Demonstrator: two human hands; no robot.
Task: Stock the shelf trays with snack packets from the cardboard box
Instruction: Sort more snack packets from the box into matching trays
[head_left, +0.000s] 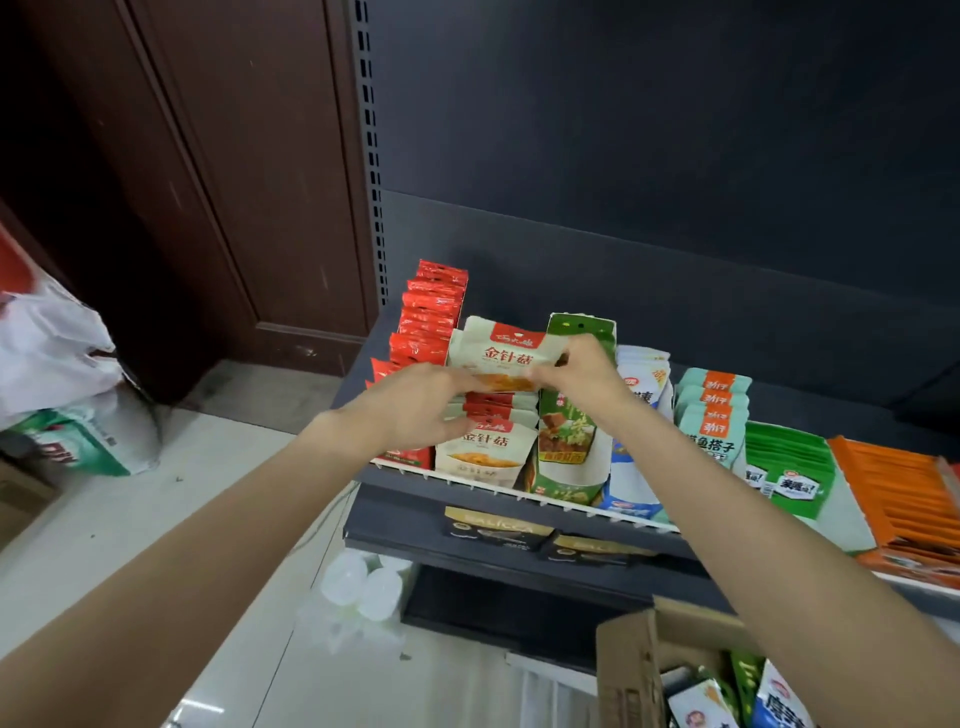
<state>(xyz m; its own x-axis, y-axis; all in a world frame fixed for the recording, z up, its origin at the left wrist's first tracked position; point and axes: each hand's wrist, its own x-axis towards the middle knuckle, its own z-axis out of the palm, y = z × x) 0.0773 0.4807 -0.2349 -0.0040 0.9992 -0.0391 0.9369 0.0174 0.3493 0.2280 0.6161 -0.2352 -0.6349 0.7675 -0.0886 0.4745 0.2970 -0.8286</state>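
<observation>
Left of the cream, red-topped snack packet stand a white plastic bag on the floor and a row of red foil packets. The left hand and right hand pinch that packet by its lower corners, fingers clamped on it, above the row of matching packets in the shelf tray. Right of it a tall green carton crowds close, then blue-white, teal and orange packets; the brown cardboard box sits below right.

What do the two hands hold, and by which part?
Both hold one cream packet: the left hand by its lower left edge, the right hand by its right edge.
</observation>
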